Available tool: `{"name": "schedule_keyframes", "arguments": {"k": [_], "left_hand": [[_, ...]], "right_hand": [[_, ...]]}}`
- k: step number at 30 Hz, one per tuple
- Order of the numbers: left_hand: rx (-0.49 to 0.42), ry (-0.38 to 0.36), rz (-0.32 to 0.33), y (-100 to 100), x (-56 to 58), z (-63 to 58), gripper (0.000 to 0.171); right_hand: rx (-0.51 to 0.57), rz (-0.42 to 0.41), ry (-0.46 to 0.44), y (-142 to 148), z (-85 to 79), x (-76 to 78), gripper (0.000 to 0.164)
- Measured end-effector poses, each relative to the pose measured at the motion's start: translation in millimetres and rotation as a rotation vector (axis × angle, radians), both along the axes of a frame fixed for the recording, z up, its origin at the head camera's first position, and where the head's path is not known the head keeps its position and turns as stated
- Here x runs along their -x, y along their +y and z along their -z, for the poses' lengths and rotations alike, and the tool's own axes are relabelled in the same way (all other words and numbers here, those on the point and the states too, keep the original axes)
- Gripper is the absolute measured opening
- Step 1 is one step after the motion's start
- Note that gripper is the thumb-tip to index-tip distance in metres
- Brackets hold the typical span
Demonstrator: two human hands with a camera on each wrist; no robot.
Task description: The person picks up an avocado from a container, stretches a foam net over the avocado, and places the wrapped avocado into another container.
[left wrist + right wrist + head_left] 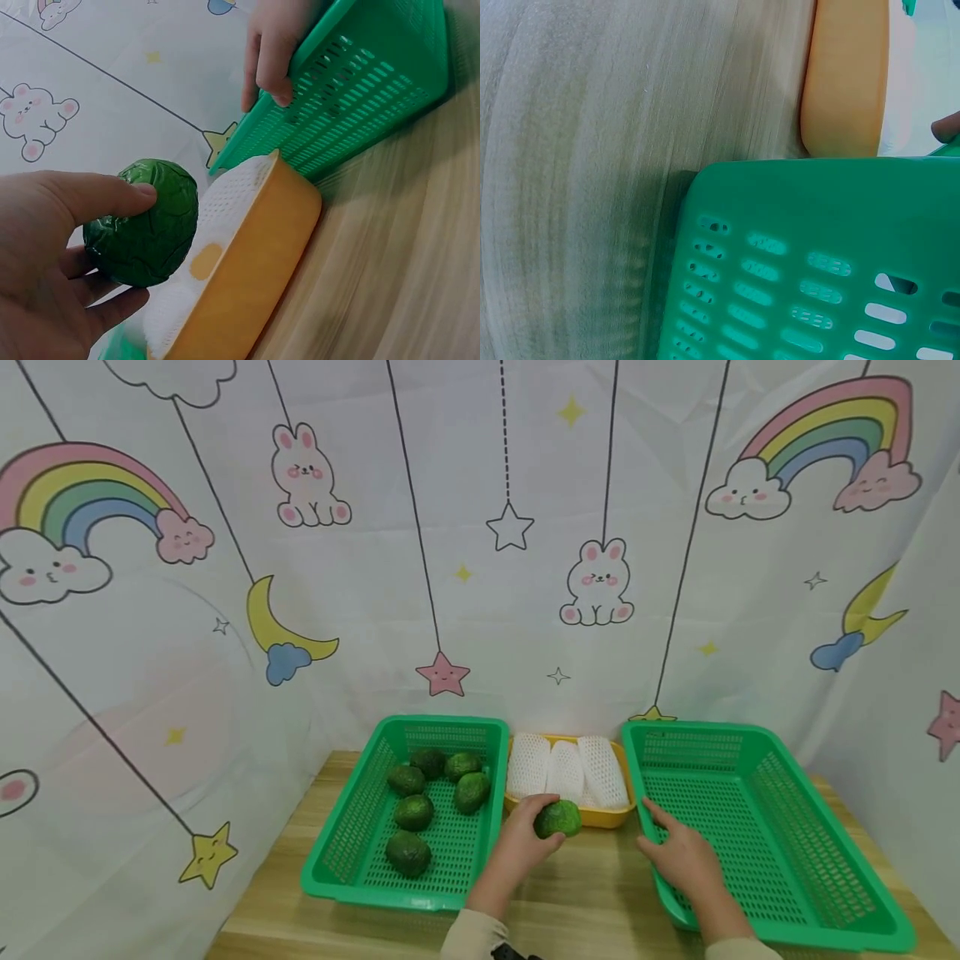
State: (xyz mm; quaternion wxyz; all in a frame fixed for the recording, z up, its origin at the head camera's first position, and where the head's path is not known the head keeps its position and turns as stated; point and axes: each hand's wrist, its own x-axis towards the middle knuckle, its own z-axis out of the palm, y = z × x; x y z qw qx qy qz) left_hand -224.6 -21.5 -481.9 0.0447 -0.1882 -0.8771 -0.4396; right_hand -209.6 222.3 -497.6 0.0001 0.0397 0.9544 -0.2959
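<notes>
An avocado (562,818), dark and glossy green in the left wrist view, is pinched between the thumb and fingers of my left hand (522,837). It is held up in front of the yellow basket (600,817), where white foam net sleeves (566,770) lie side by side. My right hand (686,858) is over the left rim of the right green basket (832,935), its index finger and thumb spread apart. Whether it touches the rim I cannot tell. In the right wrist view only one fingertip (946,128) shows, at the edge.
A second green basket (408,897) on the left holds several avocados (414,812). All the baskets stand on a wood-grain table (577,893). Behind and at the sides hangs a white curtain (495,610) printed with rainbows, rabbits and stars.
</notes>
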Motion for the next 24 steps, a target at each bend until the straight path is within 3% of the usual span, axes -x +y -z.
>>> {"name": "schedule_keyframes", "arguments": {"k": [3, 10, 17, 24], "left_hand": [[-0.019, -0.028, -0.027, 6.1, -2.5, 5.4, 0.046], [-0.029, -0.179, -0.027, 15.6, -7.9, 24.9, 0.046], [-0.034, -0.196, -0.023, 16.5, -7.2, 53.9, 0.046], [-0.048, -0.229, -0.024, 15.4, -5.6, 65.1, 0.048]], "right_hand": [[0.013, 0.000, 0.000, -0.6, -0.1, 0.3, 0.066], [0.015, 0.003, -0.013, -0.8, -2.1, -0.4, 0.067], [0.011, -0.001, -0.019, -0.4, -1.1, 0.2, 0.067], [0.011, 0.002, -0.026, -0.1, -1.6, 0.0, 0.067]]}}
